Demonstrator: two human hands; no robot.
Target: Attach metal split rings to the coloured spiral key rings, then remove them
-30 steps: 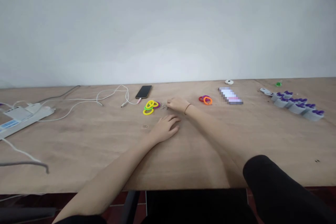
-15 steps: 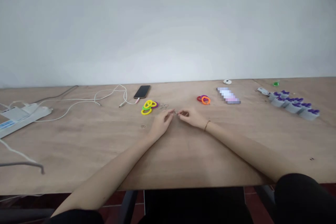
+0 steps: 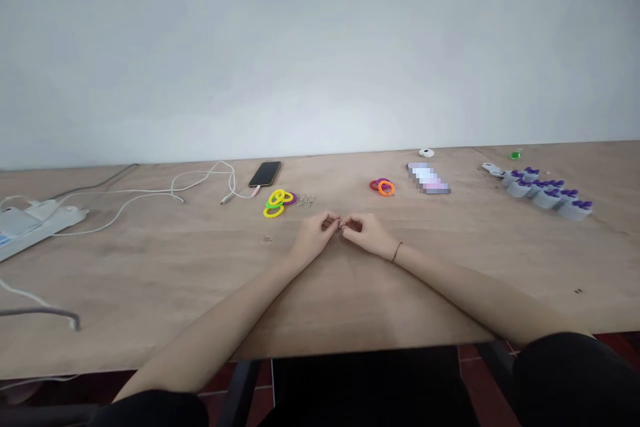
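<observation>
from the head camera, the left hand (image 3: 314, 238) and the right hand (image 3: 364, 234) meet near the middle of a plywood table (image 3: 150, 273), the forearms angling inward from the lower corners of the view and the wrists low over the wood. the fingertips (image 3: 330, 221) of both hands close together on a tiny metal piece (image 3: 341, 223), perhaps a split ring, though it is too small and too covered to tell. the fingers are grasping it, not released, and the piece sits between the two hands, just above the wood. up and to the left lies a small heap of metal rings (image 3: 306, 201), beside yellow, green and purple spiral coil rings (image 3: 278, 203). orange and red coil rings (image 3: 383, 187) lie up and to the right. farther off are a smartphone (image 3: 265, 173), a white charging cable (image 3: 200, 185) and grey cups with purple tops (image 3: 547, 195). a thin cord bracelet (image 3: 397, 251) circles the right wrist.
</observation>
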